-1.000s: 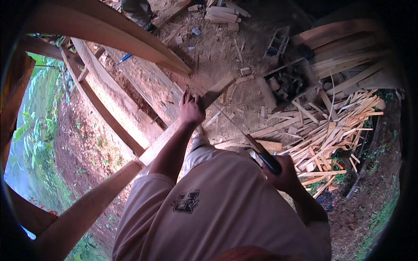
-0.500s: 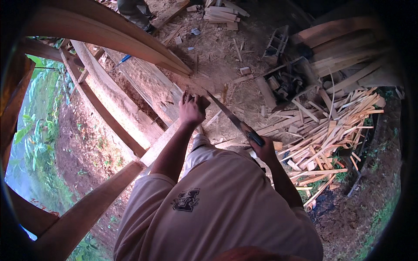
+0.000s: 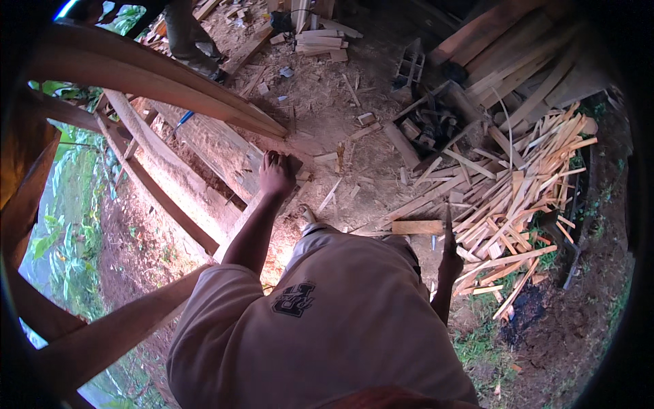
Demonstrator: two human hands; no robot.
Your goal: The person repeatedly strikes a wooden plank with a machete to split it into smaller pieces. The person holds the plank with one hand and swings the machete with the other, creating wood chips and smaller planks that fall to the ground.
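My left hand is closed over the end of a piece of wood, its fingers curled across the top. Beside it a long pale plank slopes away to the far left, strewn with sawdust. Out to my right, low by my side, my right hand grips a handsaw. The saw's blade points away from me, seen nearly edge-on, and stands well apart from the wood under my left hand. The saw's handle is mostly hidden in my fist.
A heap of thin offcuts lies to the right. Beyond it stands a wooden box of dark scraps. Thick curved beams cross the upper left. A blue-handled tool rests on the plank. Another person's leg shows at the far left.
My right hand has swung the saw away from the wood, out to the right and back towards my side. My left hand keeps its hold on the wood as the view shifts.
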